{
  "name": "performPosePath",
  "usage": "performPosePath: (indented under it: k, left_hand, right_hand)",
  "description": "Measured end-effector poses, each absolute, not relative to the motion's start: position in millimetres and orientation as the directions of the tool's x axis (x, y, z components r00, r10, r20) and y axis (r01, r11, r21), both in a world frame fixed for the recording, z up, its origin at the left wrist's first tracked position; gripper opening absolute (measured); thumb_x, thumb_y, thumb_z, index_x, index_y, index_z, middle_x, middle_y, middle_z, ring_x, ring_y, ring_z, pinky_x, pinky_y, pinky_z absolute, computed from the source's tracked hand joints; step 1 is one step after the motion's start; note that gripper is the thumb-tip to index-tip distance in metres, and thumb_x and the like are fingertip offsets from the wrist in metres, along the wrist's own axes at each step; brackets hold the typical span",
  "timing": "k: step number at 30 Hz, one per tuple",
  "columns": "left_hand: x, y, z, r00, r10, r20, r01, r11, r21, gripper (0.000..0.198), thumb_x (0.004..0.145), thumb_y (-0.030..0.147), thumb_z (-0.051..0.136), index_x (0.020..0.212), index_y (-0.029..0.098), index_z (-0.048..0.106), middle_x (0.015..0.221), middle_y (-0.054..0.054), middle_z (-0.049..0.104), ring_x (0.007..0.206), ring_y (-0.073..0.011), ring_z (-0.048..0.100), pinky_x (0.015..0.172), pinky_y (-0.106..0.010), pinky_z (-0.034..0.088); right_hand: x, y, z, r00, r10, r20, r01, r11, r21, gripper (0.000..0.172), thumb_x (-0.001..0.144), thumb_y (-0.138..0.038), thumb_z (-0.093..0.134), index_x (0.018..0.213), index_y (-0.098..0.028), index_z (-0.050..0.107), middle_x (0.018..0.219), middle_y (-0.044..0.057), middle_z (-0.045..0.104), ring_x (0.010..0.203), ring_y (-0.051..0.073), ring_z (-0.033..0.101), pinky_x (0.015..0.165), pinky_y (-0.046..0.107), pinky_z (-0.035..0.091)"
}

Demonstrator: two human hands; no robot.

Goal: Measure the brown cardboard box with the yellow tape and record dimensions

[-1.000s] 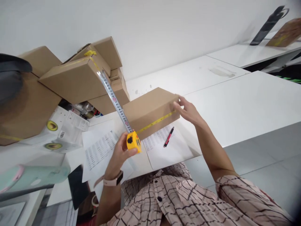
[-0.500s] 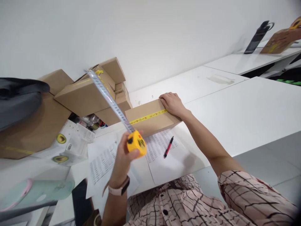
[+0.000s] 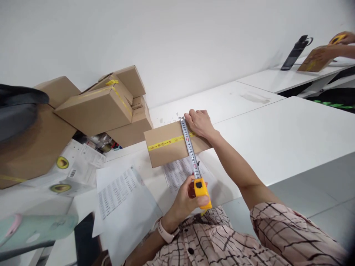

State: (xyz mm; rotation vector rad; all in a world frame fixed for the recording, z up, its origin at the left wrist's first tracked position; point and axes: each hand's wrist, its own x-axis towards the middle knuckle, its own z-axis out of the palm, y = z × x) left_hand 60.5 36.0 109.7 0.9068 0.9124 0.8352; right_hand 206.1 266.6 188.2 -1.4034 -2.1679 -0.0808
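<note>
In the head view, your left hand (image 3: 183, 201) held the tape measure (image 3: 202, 191) near the tabletop's front edge (image 3: 277, 147), its blade (image 3: 190, 147) crossing the carton (image 3: 166, 157) farther back, whose far side your right hand (image 3: 200, 123) clasped, apparently to steady both.

A brown cardboard box (image 3: 169, 155) is lying under the right hand (image 3: 199, 122), which is covering part of one end; the other end is reaching out to the left of that hand. The visible sides are showing closed, and a printed yellow strip is running lengthwise along the box. A tape measure (image 3: 202, 194), its case bright yellow with a black patch, is sitting in the left hand's grasp (image 3: 185, 199). Its silver blade, marked in black and red, is stretching away from that hand across the box, its tip ending just beside the right hand's fingers.
</note>
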Motion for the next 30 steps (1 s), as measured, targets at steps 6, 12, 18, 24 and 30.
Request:
performPosePath:
  k: [6, 12, 18, 24, 30]
  left_hand:
    - [76, 37, 97, 0.382, 0.883, -0.273, -0.217, 0.373, 0.902, 0.065, 0.059, 0.042, 0.096, 0.105, 0.018, 0.058, 0.112, -0.008, 0.067, 0.089, -0.0165, 0.061, 0.076, -0.028, 0.052]
    - [87, 38, 105, 0.366, 0.881, -0.299, -0.223, 0.395, 0.891, 0.068, 0.057, 0.042, 0.097, 0.107, 0.020, 0.057, 0.113, -0.008, 0.067, 0.091, -0.0177, 0.063, 0.078, -0.029, 0.053]
    - [89, 40, 114, 0.363, 0.888, -0.282, -0.260, 0.387, 0.885, 0.063, 0.062, 0.043, 0.094, 0.108, 0.020, 0.058, 0.116, -0.008, 0.067, 0.091, -0.0184, 0.065, 0.079, -0.031, 0.055]
    - [87, 40, 115, 0.364, 0.891, -0.270, -0.282, 0.382, 0.880, 0.060, 0.065, 0.040, 0.093, 0.109, 0.019, 0.059, 0.116, -0.009, 0.067, 0.091, -0.0184, 0.064, 0.079, -0.031, 0.056]
    - [91, 35, 106, 0.397, 0.882, -0.255, -0.299, 0.386, 0.872, 0.059, 0.065, 0.038, 0.093, 0.107, 0.021, 0.056, 0.110, -0.004, 0.064, 0.087, -0.0154, 0.062, 0.080, -0.030, 0.054]
  right_hand:
    - [203, 276, 190, -0.299, 0.857, 0.419, 0.875, 0.422, -0.239, 0.046, 0.109, -0.037, 0.015, 0.105, -0.022, 0.058, 0.101, 0.012, 0.069, 0.089, 0.029, 0.062, 0.087, 0.044, 0.038]
    - [201, 282, 192, -0.199, 0.896, 0.397, 0.834, 0.367, -0.411, 0.038, 0.105, -0.048, 0.031, 0.098, -0.022, 0.057, 0.095, 0.013, 0.072, 0.091, 0.030, 0.063, 0.088, 0.045, 0.043]
    - [200, 287, 195, -0.189, 0.919, 0.346, 0.818, 0.342, -0.462, 0.041, 0.102, -0.057, 0.039, 0.097, -0.022, 0.060, 0.096, 0.015, 0.073, 0.087, 0.031, 0.065, 0.080, 0.044, 0.047]
    - [200, 286, 194, -0.200, 0.922, 0.332, 0.833, 0.338, -0.438, 0.040, 0.100, -0.059, 0.044, 0.100, -0.022, 0.061, 0.102, 0.015, 0.074, 0.091, 0.031, 0.064, 0.080, 0.044, 0.047]
    - [201, 283, 193, -0.217, 0.917, 0.335, 0.837, 0.351, -0.420, 0.037, 0.099, -0.055, 0.044, 0.099, -0.023, 0.062, 0.105, 0.014, 0.073, 0.100, 0.031, 0.063, 0.080, 0.043, 0.047]
